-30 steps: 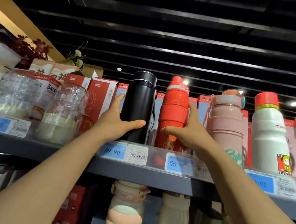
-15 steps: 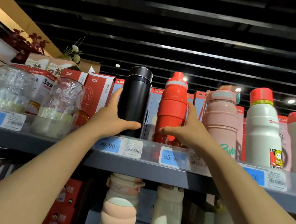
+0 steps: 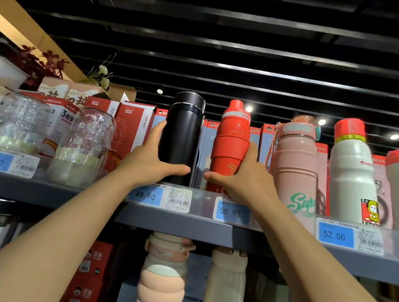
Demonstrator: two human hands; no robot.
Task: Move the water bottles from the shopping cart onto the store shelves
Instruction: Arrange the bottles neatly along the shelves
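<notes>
left hand (image 3: 151, 161): grasping black flask (image 3: 181, 139)
right hand (image 3: 245, 177): grasping red bottle (image 3: 231, 146)
risk: near the shelf (image 3: 42, 188) edge, a nudge could tip them off

Small round ceiling spotlights (image 3: 248, 109) shine from behind the top shelf (image 3: 186, 223) and flare into soft white blobs. The ceiling itself stays dark. The front of the shelf is evenly lit, while the space under it falls into shadow. Glass jars (image 3: 14, 121) at the left edge look smeared and blurred. Straight lines bow toward the frame edges.
</notes>
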